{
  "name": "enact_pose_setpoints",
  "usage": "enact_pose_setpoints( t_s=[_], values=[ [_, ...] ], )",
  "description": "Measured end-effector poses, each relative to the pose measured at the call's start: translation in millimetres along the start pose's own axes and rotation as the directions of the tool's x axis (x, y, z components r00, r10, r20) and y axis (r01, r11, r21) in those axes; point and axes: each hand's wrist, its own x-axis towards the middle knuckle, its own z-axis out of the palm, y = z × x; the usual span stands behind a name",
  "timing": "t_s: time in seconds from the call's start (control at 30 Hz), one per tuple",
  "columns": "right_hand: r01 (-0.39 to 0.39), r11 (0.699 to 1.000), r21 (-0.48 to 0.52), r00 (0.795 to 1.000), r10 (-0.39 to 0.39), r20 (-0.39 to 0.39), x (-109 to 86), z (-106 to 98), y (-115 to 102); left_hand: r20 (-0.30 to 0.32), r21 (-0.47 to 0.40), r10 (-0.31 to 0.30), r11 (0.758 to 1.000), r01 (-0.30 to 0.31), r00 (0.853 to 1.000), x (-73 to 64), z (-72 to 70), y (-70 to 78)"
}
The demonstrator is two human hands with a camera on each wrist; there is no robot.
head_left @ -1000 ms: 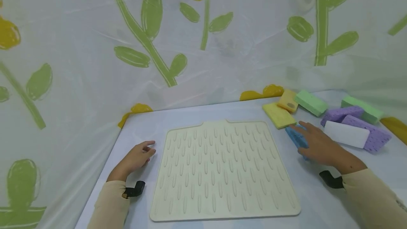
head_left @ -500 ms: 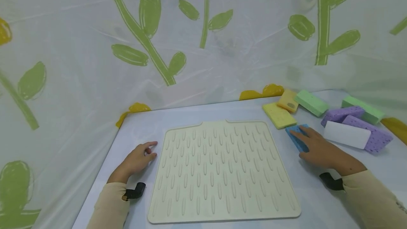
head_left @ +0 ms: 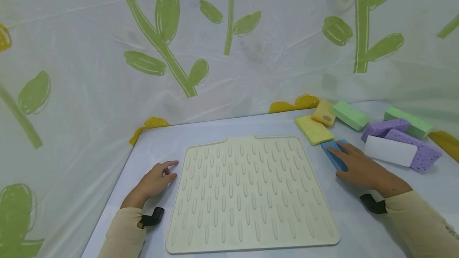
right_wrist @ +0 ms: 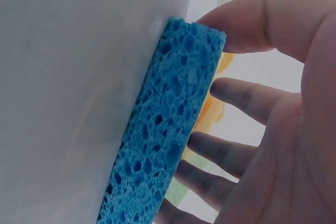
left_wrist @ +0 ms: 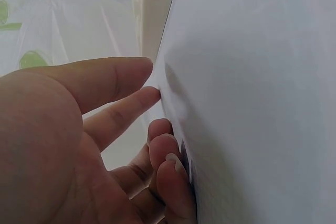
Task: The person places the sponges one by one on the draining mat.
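Note:
A blue sponge [head_left: 336,155] lies on the white table, right of a cream ridged mat [head_left: 247,194]. My right hand [head_left: 358,170] rests on it, fingers spread over the top. In the right wrist view, the porous side of the blue sponge [right_wrist: 160,129] faces the camera. The fingertips [right_wrist: 218,86] touch its upper face and the thumb is at its end. My left hand [head_left: 154,180] rests on the table just left of the mat, holding nothing. Its index finger extends while the others curl loosely, as the left wrist view shows.
Behind the blue sponge lie a yellow sponge [head_left: 314,129], an orange one [head_left: 324,112] and a green one [head_left: 350,115]. Farther right, a white block [head_left: 390,151] leans on purple sponges [head_left: 423,154], with another green sponge [head_left: 408,122] behind. A flowered curtain [head_left: 251,75] borders the table's back.
The right hand has shifted slightly on the blue sponge, leaving more of its top visible; blue no longer shows below the thumb. The left hand has barely moved.

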Motion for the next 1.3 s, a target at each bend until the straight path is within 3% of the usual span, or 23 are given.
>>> enact_pose_setpoints(
  t_s=[0.43, 0.83, 1.07, 1.3],
  values=[
    [-0.065, 0.997, -0.028, 0.998, 0.066, 0.008, 1.0, -5.2, -6.4, 0.032, 0.023, 0.035, 0.999, -0.035, 0.999, -4.9, 0.9, -2.4],
    [-0.117, 0.992, -0.04, 0.993, 0.116, -0.022, -0.7, -14.2, -15.3, 0.065, 0.035, 0.066, 0.997, -0.069, 0.996, -3.5, 3.7, 5.3],
    [-0.084, 0.996, -0.033, 0.995, 0.082, -0.065, -2.9, -17.2, -27.5, 0.066, 0.038, 0.073, 0.996, -0.076, 0.995, -0.4, 4.4, 8.6],
    [-0.056, 0.998, -0.001, 0.997, 0.056, -0.059, -3.5, -12.1, -39.3, 0.087, 0.021, 0.06, 0.998, -0.062, 0.994, 1.1, 6.6, 11.6]
  ],
)
